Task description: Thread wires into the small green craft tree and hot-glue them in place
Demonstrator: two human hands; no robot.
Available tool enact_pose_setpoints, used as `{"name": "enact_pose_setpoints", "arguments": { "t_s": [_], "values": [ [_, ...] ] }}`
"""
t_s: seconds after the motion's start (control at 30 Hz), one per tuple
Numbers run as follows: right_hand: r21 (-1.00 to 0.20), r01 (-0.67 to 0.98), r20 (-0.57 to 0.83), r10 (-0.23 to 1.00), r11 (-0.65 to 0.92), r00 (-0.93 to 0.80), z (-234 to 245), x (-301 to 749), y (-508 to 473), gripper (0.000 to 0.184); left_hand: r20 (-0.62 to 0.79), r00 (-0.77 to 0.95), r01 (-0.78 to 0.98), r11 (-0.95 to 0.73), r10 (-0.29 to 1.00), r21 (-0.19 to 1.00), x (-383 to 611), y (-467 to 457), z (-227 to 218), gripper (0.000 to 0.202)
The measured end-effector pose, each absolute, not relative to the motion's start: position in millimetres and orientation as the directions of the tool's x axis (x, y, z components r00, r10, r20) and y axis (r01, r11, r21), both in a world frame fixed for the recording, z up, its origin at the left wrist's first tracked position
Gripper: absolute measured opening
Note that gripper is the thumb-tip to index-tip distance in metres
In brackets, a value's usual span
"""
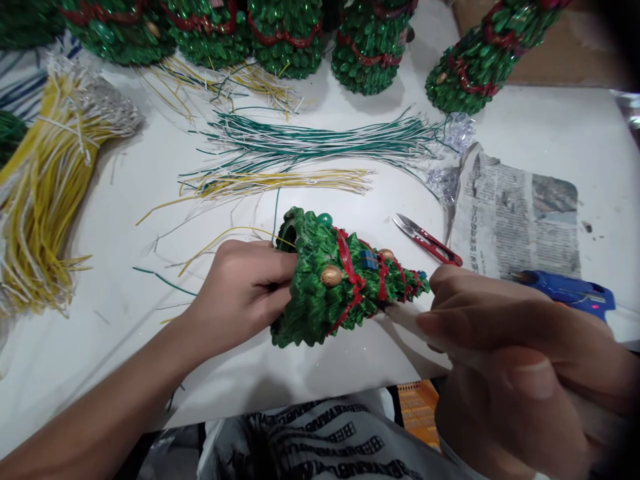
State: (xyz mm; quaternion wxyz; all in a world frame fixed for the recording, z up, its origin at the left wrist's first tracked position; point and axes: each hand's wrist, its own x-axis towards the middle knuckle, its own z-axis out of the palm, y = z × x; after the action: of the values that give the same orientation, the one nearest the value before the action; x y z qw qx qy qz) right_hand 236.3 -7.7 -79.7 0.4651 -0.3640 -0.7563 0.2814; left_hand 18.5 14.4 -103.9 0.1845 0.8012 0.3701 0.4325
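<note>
A green Christmas tree figurine (320,300) with red garlands, gold balls and a small blue gift lies on its side above the white table. My left hand (245,287) is closed on the rim of its hollow base, some fingers hidden. A yellow wire (215,243) and a green wire (275,213) run to the base opening. My right hand (500,333) is near the pointed tip, fingers bent together around something pale and slender (407,320) whose end meets the tree's lower side; its kind is unclear.
Behind lie green-and-white wires (320,140), yellow wires (300,181) and a thick yellow bundle (45,180). Red-handled thread snips (430,240), newspaper (520,213) and a blue glue gun (570,290) lie to the right. Several tree figurines (370,53) line the back.
</note>
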Motion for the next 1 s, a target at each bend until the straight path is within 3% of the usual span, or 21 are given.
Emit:
{"name": "enact_pose_setpoints", "arguments": {
  "t_s": [0.17, 0.4, 0.6, 0.87, 1.0],
  "values": [
    [-0.757, 0.253, 0.521, 0.79, 0.603, -0.324, -77.0, 235.2, -4.4, 0.026, 0.556, 0.347, 0.435, -0.655, 0.755, 0.618, 18.5, 12.7, -103.8, 0.04],
    [-0.744, 0.374, 0.42, 0.823, 0.553, -0.381, -71.7, 239.2, -7.0, 0.034, 0.558, 0.335, 0.438, -0.65, 0.759, 0.621, 20.5, 13.5, -105.8, 0.043],
    [-0.711, 0.38, 0.432, 0.794, 0.591, -0.427, -73.3, 238.9, -7.0, 0.034, 0.561, 0.323, 0.436, -0.646, 0.762, 0.627, 20.4, 13.3, -107.9, 0.044],
    [-0.793, 0.333, 0.39, 0.845, 0.51, -0.366, -75.3, 235.4, -7.3, 0.035, 0.573, 0.323, 0.421, -0.656, 0.753, 0.626, 21.5, 16.5, -102.6, 0.043],
    [-0.833, 0.281, 0.399, 0.869, 0.477, -0.293, -80.0, 231.3, -5.2, 0.014, 0.576, 0.338, 0.412, -0.667, 0.745, 0.621, 21.7, 18.1, -102.9, 0.04]
  ]
}}
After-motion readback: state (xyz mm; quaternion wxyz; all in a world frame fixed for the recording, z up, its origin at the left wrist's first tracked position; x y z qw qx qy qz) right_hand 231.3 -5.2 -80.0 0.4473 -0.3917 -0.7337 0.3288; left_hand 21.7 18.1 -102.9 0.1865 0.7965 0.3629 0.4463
